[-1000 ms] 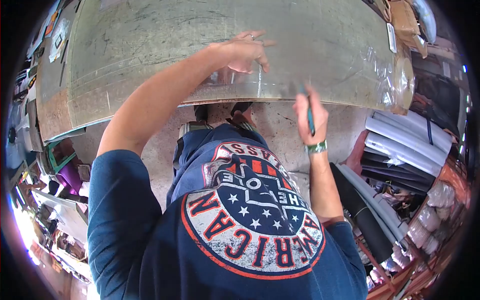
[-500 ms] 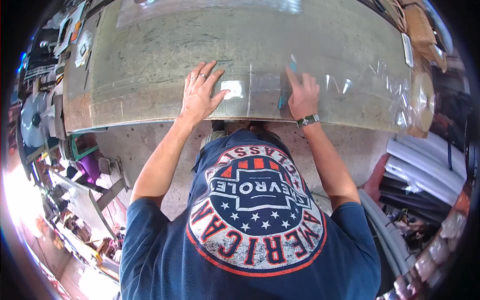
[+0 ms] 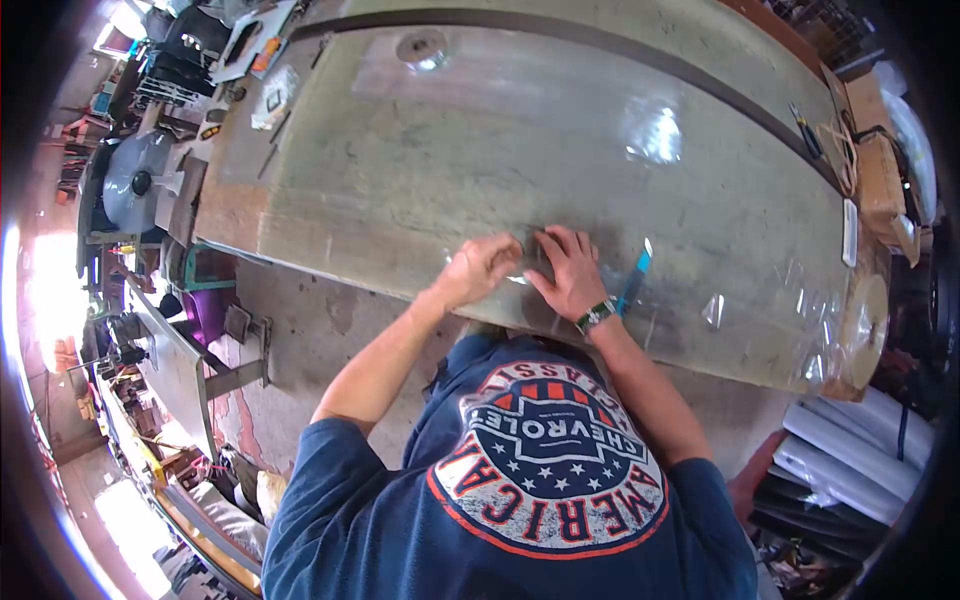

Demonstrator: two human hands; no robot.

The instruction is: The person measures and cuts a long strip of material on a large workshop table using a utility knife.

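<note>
My left hand (image 3: 482, 268) is closed, thumb and fingers pinched together near the front edge of the long worn table (image 3: 400, 170); what it grips is too small or too clear to make out. Just to its right, my right hand (image 3: 570, 272) rests with its fingers spread on clear plastic film and holds nothing. A blue cutter (image 3: 634, 284) lies on the film beside my right wrist. The transparent film (image 3: 714, 308) stretches along the front of the table to a roll (image 3: 866, 318) at the right end.
A round metal disc (image 3: 424, 48) sits at the back of the table. Pliers (image 3: 806, 132) and a white tool (image 3: 850, 232) are at the right. Cardboard boxes (image 3: 880, 180) stand beyond them. A fan (image 3: 140, 182) is at the left, wrapped rolls (image 3: 850, 450) at the lower right.
My left hand has gone from lying spread on the table to a pinch near my right hand. My right hand has let go of the blue cutter and moved left of it. The view has shifted.
</note>
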